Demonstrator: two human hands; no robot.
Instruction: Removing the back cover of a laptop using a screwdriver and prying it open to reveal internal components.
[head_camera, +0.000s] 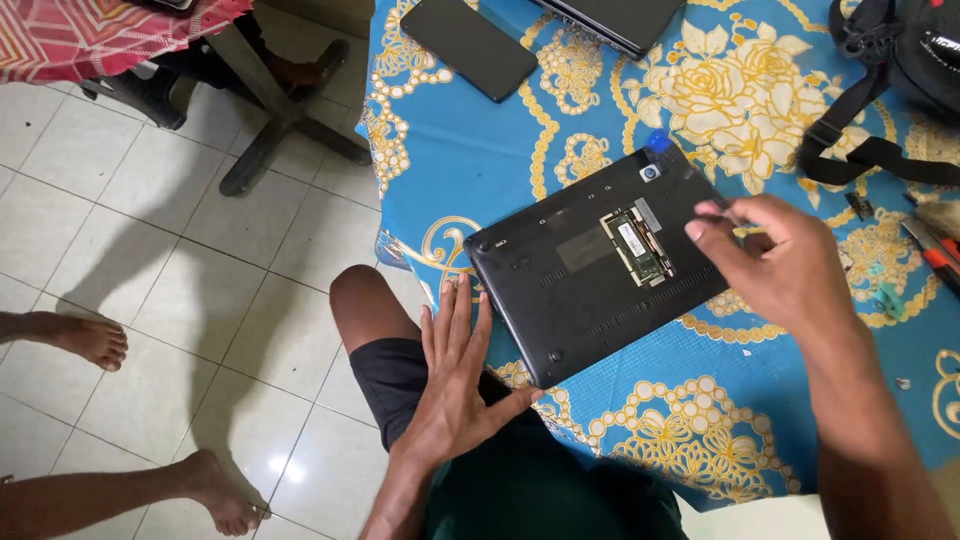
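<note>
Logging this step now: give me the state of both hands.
Left hand: open, flat against the edge of the black laptop.
Right hand: fingers pinched over the laptop; what it holds cannot be told.

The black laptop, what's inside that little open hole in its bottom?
Inside the black laptop's open slot sits a small green memory card. The right hand covers the laptop's edge beside it, so nothing under the fingers shows.

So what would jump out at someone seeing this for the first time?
Probably the black laptop lying upside down at the near edge of the blue and gold flowered tablecloth, a small hatch open on a green memory board. The left hand presses flat against its near corner, while the right hand pinches something small above its far side. Another person's bare feet rest on the white tiles, left.
</note>
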